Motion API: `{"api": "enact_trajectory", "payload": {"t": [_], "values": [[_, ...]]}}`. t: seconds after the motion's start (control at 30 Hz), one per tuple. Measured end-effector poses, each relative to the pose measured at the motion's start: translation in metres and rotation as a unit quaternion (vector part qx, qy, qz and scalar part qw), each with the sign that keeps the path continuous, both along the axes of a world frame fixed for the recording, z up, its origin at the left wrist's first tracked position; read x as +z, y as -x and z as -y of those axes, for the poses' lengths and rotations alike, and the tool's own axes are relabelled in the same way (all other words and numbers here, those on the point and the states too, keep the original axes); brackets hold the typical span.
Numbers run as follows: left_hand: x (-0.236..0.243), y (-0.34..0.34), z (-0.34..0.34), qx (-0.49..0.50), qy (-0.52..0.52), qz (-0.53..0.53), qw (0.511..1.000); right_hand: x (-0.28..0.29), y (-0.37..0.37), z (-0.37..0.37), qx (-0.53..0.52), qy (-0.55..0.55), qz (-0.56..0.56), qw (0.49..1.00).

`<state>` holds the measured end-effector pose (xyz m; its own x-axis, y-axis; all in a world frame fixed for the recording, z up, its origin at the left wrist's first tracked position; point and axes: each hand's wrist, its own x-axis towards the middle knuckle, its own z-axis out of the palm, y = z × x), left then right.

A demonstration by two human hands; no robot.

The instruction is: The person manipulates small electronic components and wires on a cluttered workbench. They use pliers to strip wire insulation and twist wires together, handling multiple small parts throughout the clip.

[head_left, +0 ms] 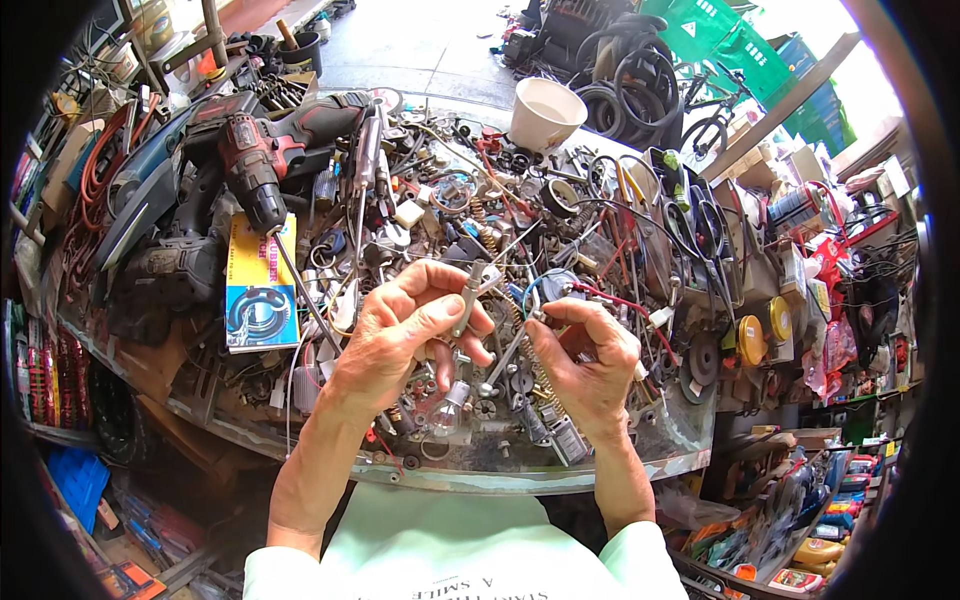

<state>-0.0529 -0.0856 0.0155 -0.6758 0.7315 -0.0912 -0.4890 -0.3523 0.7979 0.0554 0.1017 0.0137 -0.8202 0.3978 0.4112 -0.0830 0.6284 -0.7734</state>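
My left hand (410, 330) grips a small metal cylindrical part (466, 298) between thumb and fingers, above the cluttered workbench. To its right, my right hand (585, 360) pinches a small metal piece (536, 318) between thumb and forefinger; its exact shape is too small to tell. Beneath and around both hands lie bolts, springs, wires and other loose hardware, with a clear glass bulb (450, 405) just below my left hand and a red wire (610, 298) beyond my right.
A red-black cordless drill (255, 160) and a yellow-blue box (262, 315) sit at left. A white bucket (546, 115) stands at the back. Pliers and containers (750, 340) crowd the right side. Behind are tyres (640, 85) and a bicycle. The bench's front edge (500, 478) borders my body.
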Motion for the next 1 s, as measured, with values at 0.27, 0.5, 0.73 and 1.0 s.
{"api": "enact_trajectory", "payload": {"t": [0.27,0.5,0.73,1.0], "values": [[-0.002,-0.005,-0.004,0.005,0.051,-0.028,0.998,-0.012,-0.001,-0.011,-0.010,-0.074,0.071,0.995],[-0.004,-0.034,-0.025,0.139,0.165,-0.526,0.822,-0.007,-0.007,0.002,0.067,0.150,-0.026,0.986],[-0.018,-0.046,-0.031,0.186,0.153,-0.617,0.749,-0.010,-0.018,0.001,0.082,0.201,0.027,0.976],[-0.014,-0.041,-0.031,0.213,0.150,-0.620,0.740,-0.002,-0.023,0.005,0.114,0.301,0.029,0.946]]}}
